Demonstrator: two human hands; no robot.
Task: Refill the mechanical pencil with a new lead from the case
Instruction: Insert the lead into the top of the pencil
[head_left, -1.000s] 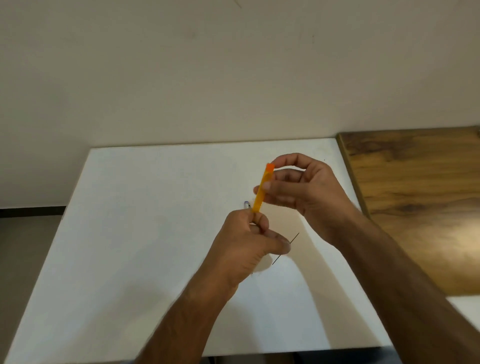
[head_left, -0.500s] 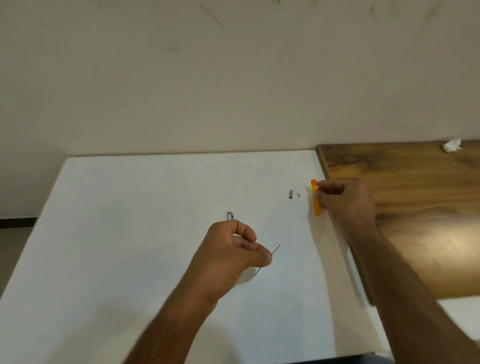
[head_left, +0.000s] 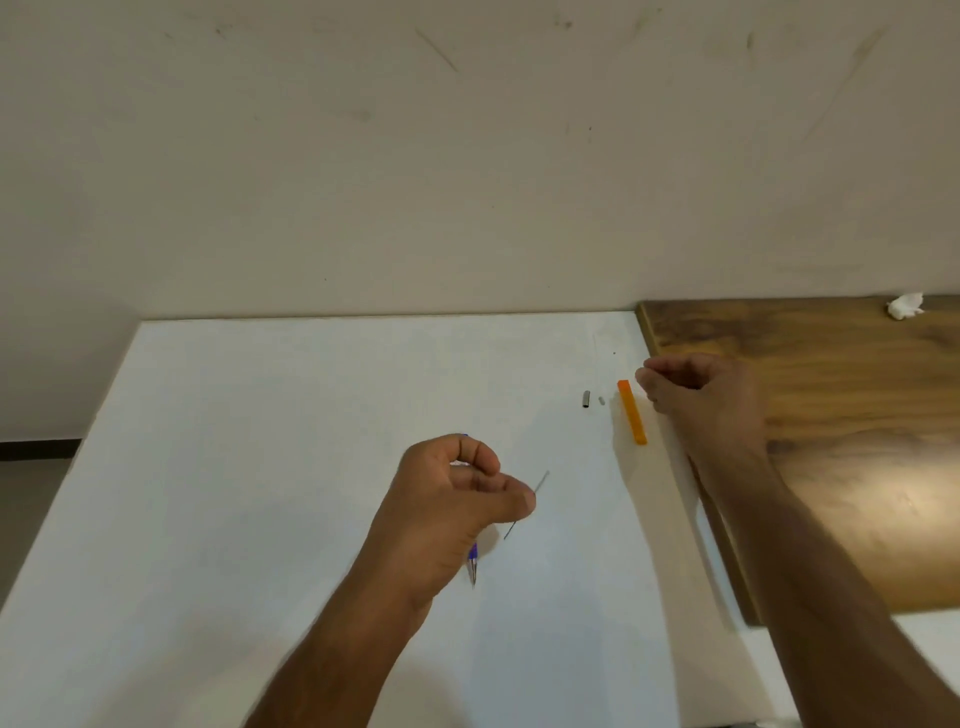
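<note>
White table (head_left: 260, 467) set against beige wall. Mechanical pencil (head_left: 472, 564) and thin lead (head_left: 540, 483) gripped in curled left hand (head_left: 457, 509). Orange lead case (head_left: 631, 411) laid flat just beside loosely curled right hand (head_left: 696, 395), nothing held.

Matt white table (head_left: 260, 467) beside glossy wood-grain board (head_left: 857, 441); orange lead case (head_left: 631, 411) looks translucent plastic.

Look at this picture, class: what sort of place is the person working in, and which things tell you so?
Probably a plain indoor desk or study corner: a white table set against a bare, scuffed wall, a wooden desktop beside it, and only stationery lying out, such as the orange lead case.
</note>
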